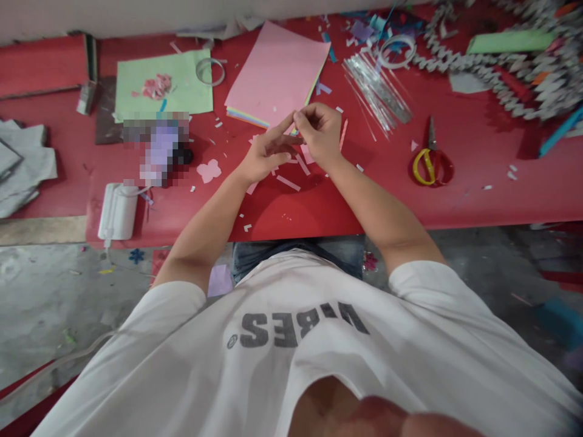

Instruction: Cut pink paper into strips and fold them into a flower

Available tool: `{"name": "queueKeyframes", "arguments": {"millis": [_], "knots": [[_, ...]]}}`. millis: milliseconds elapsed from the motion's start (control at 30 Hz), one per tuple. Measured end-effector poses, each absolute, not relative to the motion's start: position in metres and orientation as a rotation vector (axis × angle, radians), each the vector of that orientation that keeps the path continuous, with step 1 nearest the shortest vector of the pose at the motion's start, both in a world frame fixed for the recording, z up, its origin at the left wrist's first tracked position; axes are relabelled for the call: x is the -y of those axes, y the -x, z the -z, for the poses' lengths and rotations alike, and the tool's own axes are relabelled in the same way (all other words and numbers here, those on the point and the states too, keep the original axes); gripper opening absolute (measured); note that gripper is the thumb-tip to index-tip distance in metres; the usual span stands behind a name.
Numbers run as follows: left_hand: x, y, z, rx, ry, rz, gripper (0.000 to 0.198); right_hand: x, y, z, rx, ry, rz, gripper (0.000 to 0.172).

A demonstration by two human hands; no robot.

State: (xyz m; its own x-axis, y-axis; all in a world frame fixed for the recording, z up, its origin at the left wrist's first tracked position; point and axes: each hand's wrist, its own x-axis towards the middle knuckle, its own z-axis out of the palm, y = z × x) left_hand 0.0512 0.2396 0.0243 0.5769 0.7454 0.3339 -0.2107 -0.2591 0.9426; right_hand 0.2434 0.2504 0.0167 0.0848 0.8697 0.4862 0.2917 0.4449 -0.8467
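My left hand [266, 152] and my right hand [320, 130] meet over the red table [478, 152], just in front of a stack of pink paper [277, 70]. Both are pinched together, fingertips touching, around a small pink paper piece that I can barely make out. Pink paper strips [288, 182] lie under and beside the hands. A pink flower-shaped cutout [209, 170] lies to the left of my left hand.
Scissors with red and yellow handles [430, 161] lie to the right. A bundle of clear sleeves [378, 91] and tape rolls [397, 50] sit behind. A green sheet [164, 82], a white device [118, 209] and folded paper chains [501, 60] ring the work spot.
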Motion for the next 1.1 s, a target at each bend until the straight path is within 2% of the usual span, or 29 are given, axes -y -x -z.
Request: {"name": "queueKeyframes", "arguments": {"millis": [233, 433, 700, 933, 1100], "knots": [[-0.244, -0.042, -0.025, -0.477, -1.492, -0.940, 0.083, -0.248, -0.242, -0.023, 1.493, 1.082, -0.566, 0.079], [-0.243, -0.042, -0.031, -0.539, -1.452, -0.994, 0.078, -0.238, -0.252, -0.032, 1.648, 1.140, -0.395, 0.063], [-0.257, -0.040, 0.002, -0.501, -1.480, -1.002, 0.077, -0.243, -0.267, -0.024, 2.036, 1.165, -0.309, 0.043], [-0.257, -0.037, 0.001, -0.538, -1.479, -0.959, 0.080, -0.245, -0.267, -0.023, 2.049, 1.155, -0.355, 0.044], [-0.253, -0.038, -0.006, -0.521, -1.433, -0.958, 0.075, -0.249, -0.269, -0.017, 2.120, 1.123, -0.327, 0.034]]}}
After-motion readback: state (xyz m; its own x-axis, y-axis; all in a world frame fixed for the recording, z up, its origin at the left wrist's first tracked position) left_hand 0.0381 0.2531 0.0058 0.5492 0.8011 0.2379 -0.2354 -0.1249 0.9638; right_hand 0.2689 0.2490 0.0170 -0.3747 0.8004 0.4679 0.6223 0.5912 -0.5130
